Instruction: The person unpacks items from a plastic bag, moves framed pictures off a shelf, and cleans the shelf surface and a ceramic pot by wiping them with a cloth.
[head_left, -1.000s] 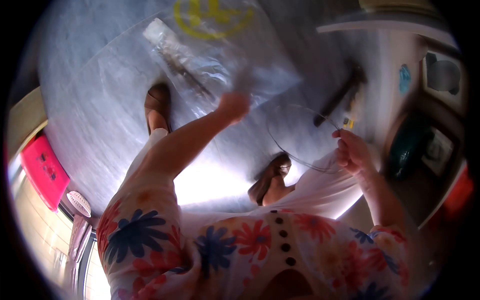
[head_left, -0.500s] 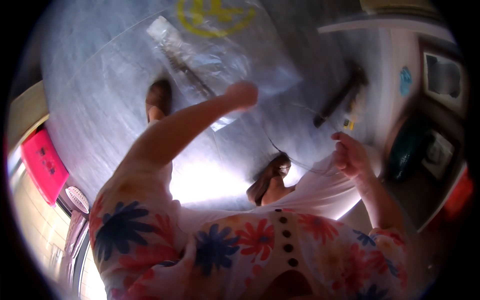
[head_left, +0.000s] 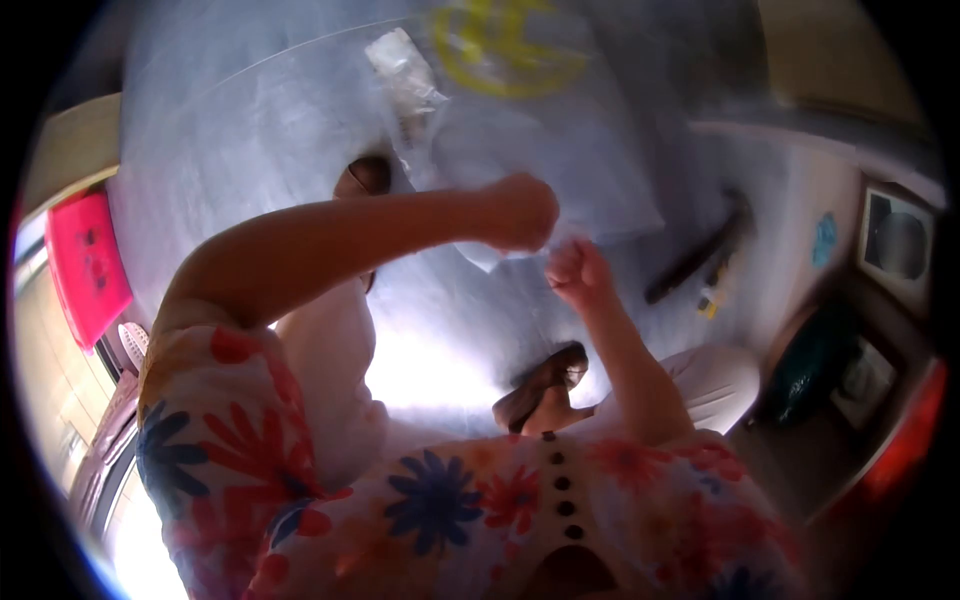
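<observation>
Right hand (head_left: 578, 272) had swung in from over the knee (head_left: 722, 385), ending up just beside the left hand (head_left: 522, 212). Both were curled tight, couldn't tell around what. Yellow-printed plastic bag (head_left: 605, 165) lay on the floor (head_left: 240, 140), right by them.

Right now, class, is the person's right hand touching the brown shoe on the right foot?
Apart. The head view shows a strip of grey floor between the curled right hand and the brown shoe.

Single head-worn view, steeply downward
</observation>
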